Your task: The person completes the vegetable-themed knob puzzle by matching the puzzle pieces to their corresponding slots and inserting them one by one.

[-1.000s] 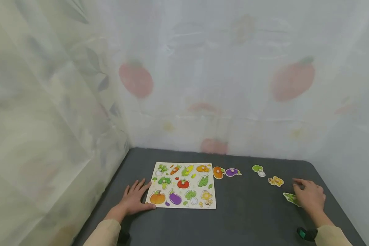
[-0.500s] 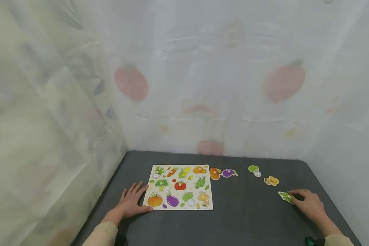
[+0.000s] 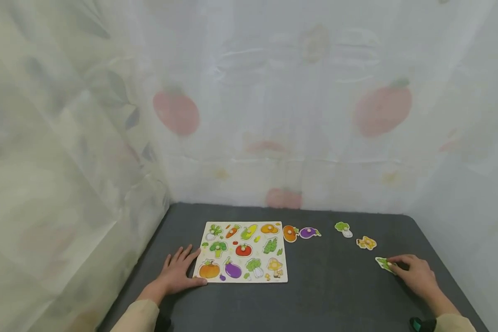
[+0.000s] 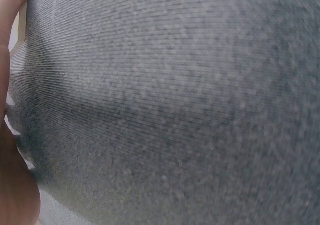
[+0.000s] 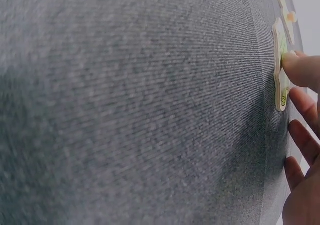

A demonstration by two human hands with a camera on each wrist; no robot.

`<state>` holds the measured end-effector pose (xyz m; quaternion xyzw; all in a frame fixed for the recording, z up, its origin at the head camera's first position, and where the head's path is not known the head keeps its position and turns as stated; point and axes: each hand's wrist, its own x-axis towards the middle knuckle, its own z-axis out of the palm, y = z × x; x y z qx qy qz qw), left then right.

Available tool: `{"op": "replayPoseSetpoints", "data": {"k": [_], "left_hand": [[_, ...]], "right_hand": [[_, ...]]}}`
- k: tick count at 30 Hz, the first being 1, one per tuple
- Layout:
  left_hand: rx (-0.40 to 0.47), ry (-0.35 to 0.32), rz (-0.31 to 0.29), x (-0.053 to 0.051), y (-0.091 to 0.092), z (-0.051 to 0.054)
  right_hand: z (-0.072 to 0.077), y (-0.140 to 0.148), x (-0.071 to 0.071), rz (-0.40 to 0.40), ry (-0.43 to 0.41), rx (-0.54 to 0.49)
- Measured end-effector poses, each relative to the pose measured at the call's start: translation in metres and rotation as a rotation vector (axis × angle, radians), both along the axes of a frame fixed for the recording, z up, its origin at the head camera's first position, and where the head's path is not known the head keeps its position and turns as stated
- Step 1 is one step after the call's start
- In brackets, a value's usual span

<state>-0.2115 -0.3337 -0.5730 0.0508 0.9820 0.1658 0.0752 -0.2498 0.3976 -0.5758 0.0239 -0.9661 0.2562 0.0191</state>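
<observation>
A white vegetable peg puzzle board (image 3: pixel 244 276) lies on the dark cloth-covered table. My left hand (image 3: pixel 175 275) rests at its left edge, fingers spread, thumb by the lower-left corner; in the left wrist view only part of the hand (image 4: pixel 15 185) shows. To the right, my right hand (image 3: pixel 415 275) pinches a green vegetable puzzle piece (image 3: pixel 382 263) by its knob with thumb and index finger. The right wrist view shows this piece (image 5: pixel 278 85) flat on the cloth, the thumb on top. The other fingers touch or hover just over the cloth.
Beyond the right hand lie a yellow mushroom piece (image 3: pixel 367 243) and a bok choy piece (image 3: pixel 343 229). An orange pumpkin piece (image 3: pixel 290 234) and a purple eggplant piece (image 3: pixel 310 233) sit by the board's upper-right corner. Printed curtains (image 3: pixel 232 115) hang behind the table.
The right hand has shifted so its thumb and finger now grip the green piece's knob; before, it hovered above and right of it. The left hand stays put. The head view shifted slightly.
</observation>
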Motion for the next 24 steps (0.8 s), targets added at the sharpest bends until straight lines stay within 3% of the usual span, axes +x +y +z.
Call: {"op": "replayPoseSetpoints", "data": {"k": [5, 11, 16, 24], "left_hand": [[0.012, 0.023, -0.005, -0.0019, 0.0019, 0.0024], [-0.007, -0.005, 0.001, 0.0001, 0.0022, 0.0027], [0.000, 0.001, 0.003, -0.0009, 0.0023, 0.0054], [0.002, -0.007, -0.003, 0.0012, 0.0030, 0.0036]], "right_hand": [[-0.0004, 0.0020, -0.0021, 0.010, 0.030, 0.021], [-0.0028, 0.0020, 0.0006, 0.018, 0.014, 0.003], [-0.0060, 0.0008, 0.0016, 0.001, 0.047, 0.011], [-0.0075, 0.0016, 0.0020, -0.010, 0.020, -0.026]]}}
